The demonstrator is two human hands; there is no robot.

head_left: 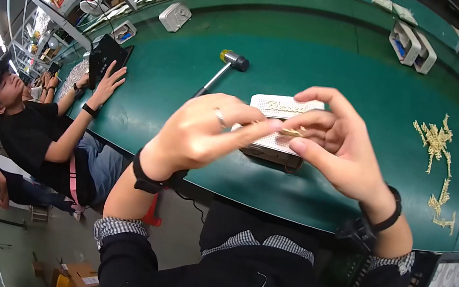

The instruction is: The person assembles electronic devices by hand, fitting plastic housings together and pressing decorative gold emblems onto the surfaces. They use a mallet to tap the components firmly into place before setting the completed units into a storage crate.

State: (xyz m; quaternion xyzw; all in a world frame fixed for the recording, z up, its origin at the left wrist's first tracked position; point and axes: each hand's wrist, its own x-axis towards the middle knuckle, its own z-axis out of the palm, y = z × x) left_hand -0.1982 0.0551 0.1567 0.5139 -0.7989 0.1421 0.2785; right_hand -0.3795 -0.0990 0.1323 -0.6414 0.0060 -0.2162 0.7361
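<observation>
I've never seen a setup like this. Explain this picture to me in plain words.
There is no robot here: these are a person's bare hands. The picture comes from the left of two wide fisheye cameras worn on that person's head, looking down, so straight edges bend near the rim.

The left hand and right hand meet over a white, finely perforated casing bearing gold-coloured script lettering. A small gold-coloured piece shows at the fingertips; I can't tell which hand grips it.

On the smooth green tabletop lie a metal-shafted hammer with a yellow-and-dark head and, to the right, heaped small gold-coloured pieces. At left sits another person in a black shirt.
</observation>
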